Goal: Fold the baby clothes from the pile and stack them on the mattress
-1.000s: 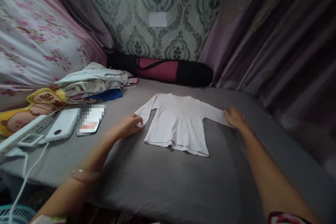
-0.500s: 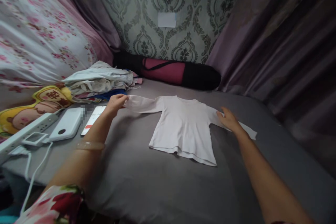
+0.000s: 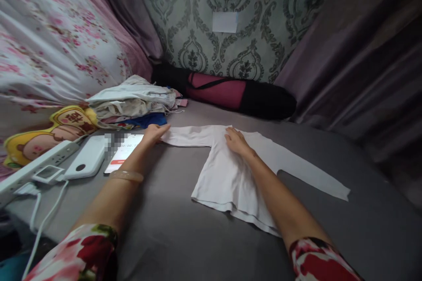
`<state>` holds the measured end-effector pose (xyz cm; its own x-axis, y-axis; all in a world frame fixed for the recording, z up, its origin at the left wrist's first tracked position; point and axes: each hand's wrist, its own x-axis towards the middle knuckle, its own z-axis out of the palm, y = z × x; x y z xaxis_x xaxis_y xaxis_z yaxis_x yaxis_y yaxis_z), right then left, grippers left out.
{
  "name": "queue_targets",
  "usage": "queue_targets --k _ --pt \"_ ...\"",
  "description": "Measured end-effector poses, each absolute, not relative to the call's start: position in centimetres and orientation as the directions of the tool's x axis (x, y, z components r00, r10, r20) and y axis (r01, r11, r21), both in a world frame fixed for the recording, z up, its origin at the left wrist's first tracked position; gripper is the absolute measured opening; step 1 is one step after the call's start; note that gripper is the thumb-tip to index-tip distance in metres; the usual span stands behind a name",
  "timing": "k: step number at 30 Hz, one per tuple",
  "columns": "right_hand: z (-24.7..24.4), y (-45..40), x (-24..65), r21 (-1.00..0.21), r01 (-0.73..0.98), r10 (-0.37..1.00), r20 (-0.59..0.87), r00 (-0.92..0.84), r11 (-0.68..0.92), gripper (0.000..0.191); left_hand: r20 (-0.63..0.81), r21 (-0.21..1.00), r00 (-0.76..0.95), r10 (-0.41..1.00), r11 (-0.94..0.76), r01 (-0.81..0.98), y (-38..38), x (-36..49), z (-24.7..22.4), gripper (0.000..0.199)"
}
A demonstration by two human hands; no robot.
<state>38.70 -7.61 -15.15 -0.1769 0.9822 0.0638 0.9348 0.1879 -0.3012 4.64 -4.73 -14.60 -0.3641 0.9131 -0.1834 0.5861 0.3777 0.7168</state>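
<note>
A white long-sleeved shirt [image 3: 220,175] lies spread on the grey sheet, both sleeves stretched out to the sides. At the cuff of the sleeve on the left, my left hand [image 3: 156,134] is closed with its fingers on the fabric. My right hand [image 3: 238,141] rests on the shirt near the shoulder on the left, its fingers stretched out and holding nothing. My right forearm crosses over the front of the shirt and hides part of it. The hem is slightly wavy, with two layers showing.
Beside my left arm lie a phone [image 3: 123,153], a white power bank [image 3: 87,158] and a power strip [image 3: 42,169] with cables. Behind them are a yellow cushion [image 3: 42,140] and a clothes pile [image 3: 135,96]. A black and maroon long bag [image 3: 217,90] lies along the wall.
My right hand has moved left from the right sleeve to the shoulder on the left. My left hand stays at the cuff. The view has shifted slightly.
</note>
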Motion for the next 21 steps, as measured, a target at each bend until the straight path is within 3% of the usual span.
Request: queue_targets --k 4,10,16,21 --pt "-16.0 -5.8 34.8 -0.289 0.939 0.979 -0.021 -0.200 0.186 0.050 -0.058 0.501 -0.278 0.959 0.269 0.823 -4.6 4.9 -14.9 0.036" --pt "-17.3 -5.4 33.2 -0.261 0.960 0.992 -0.053 -0.117 0.099 0.060 0.176 0.313 -0.275 0.945 0.211 0.926 -4.9 5.1 -14.2 0.042" --pt "-17.4 -6.0 32.9 -0.224 0.971 0.996 -0.005 -0.088 0.085 0.063 0.151 0.144 -0.183 0.971 0.162 0.976 -5.0 4.9 -14.7 0.041" --pt "-17.2 -6.2 32.9 -0.204 0.975 0.996 0.006 -0.090 0.089 0.060 0.112 0.064 -0.236 0.965 0.230 0.971 -4.4 5.0 -15.6 0.045"
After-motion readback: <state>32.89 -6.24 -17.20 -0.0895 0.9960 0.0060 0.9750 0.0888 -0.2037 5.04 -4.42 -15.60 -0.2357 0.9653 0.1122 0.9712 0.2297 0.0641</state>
